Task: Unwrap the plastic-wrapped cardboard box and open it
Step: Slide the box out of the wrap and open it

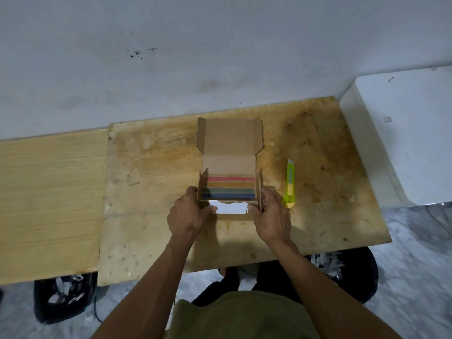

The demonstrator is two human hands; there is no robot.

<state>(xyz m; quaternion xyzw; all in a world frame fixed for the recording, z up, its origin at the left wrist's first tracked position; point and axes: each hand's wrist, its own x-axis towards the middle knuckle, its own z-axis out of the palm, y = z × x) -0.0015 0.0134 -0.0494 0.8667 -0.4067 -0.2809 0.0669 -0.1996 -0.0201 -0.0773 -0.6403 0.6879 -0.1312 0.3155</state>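
Observation:
A brown cardboard box [228,165] stands open on the stained plywood board [156,182], its lid [229,135] folded back toward the wall. Inside lie stacked items with red, tan, green and blue edges [231,189]. A torn white label [230,207] shows on the box's near face. No plastic wrap is visible on the box. My left hand [189,212] grips the box's near left corner. At the near right corner, my right hand [271,216] holds the side wall.
A lime-green and yellow utility knife [289,184] lies on the board right of the box. A pale wooden panel [49,204] adjoins on the left, a white block [401,135] on the right. Two black bins with shredded scraps [62,299] [342,267] stand below the near edge.

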